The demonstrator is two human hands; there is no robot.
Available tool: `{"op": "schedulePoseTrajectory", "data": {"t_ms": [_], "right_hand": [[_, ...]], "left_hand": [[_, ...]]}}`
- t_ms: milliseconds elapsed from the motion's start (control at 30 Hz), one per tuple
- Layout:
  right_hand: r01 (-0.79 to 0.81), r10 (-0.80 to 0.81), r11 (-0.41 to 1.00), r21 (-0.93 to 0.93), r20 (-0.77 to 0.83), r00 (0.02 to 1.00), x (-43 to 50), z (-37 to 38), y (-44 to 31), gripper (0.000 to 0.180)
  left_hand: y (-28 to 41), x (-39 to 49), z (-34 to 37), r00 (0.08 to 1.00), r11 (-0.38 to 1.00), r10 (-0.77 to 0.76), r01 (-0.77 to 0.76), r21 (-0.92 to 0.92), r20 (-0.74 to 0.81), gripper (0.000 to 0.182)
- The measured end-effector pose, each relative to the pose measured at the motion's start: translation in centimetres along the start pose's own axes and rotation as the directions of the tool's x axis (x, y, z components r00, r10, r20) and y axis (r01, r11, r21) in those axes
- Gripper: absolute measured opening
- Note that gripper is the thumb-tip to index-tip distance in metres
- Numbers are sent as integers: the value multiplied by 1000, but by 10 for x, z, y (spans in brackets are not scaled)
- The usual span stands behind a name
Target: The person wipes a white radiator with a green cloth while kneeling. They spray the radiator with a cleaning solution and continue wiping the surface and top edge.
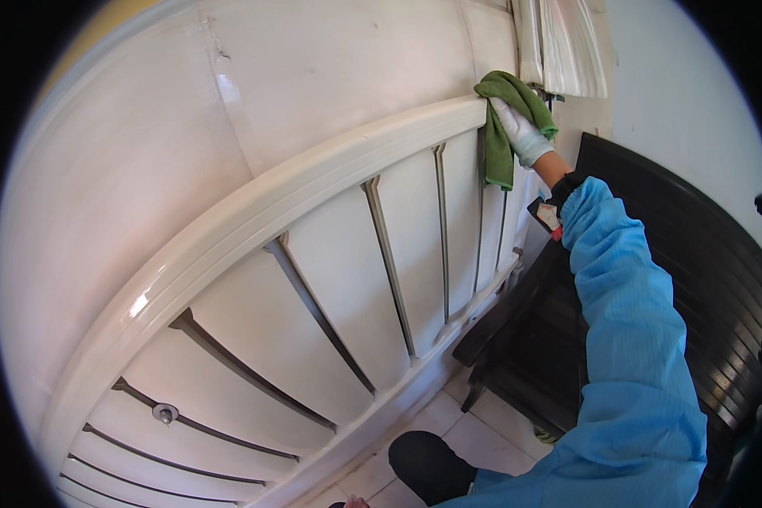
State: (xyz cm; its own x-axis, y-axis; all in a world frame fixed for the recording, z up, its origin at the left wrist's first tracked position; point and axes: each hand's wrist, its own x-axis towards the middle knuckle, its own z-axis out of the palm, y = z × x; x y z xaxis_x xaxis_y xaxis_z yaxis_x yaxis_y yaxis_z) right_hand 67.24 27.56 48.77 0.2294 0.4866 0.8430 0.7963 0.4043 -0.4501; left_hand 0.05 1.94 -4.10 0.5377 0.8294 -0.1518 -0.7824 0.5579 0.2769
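Observation:
My right hand (516,132), in a thin translucent white glove, grips a green cloth (499,155) at the far right end of a white radiator's (330,155) top rail. The cloth drapes over the rail's end and hangs down its front, with another part bunched above my fingers. A bright blue sleeve covers that arm, and a dark band sits at the wrist. Of my left hand (356,502), only what look like fingertips show at the bottom edge; what they touch cannot be seen.
A dark slatted wooden bench (533,317) stands to the right, close beside the radiator. Pale gathered fabric (565,51) hangs above the cloth. A round metal fitting (165,413) sits in a radiator gap at lower left. A dark shoe (430,467) rests on the tiled floor (413,422).

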Motion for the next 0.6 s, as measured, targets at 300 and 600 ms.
{"op": "schedulePoseTrajectory", "data": {"t_ms": [300,600], "right_hand": [[152,-160,974,-166,-33,987,-6,11,-32,48],[471,-474,830,-299,65,878,-29,53,-71,38]], "left_hand": [[0,2,-12,999,999,42,-42,-10,-3,66],[-1,5,36,967,996,91,-85,39,-237,50]]}}
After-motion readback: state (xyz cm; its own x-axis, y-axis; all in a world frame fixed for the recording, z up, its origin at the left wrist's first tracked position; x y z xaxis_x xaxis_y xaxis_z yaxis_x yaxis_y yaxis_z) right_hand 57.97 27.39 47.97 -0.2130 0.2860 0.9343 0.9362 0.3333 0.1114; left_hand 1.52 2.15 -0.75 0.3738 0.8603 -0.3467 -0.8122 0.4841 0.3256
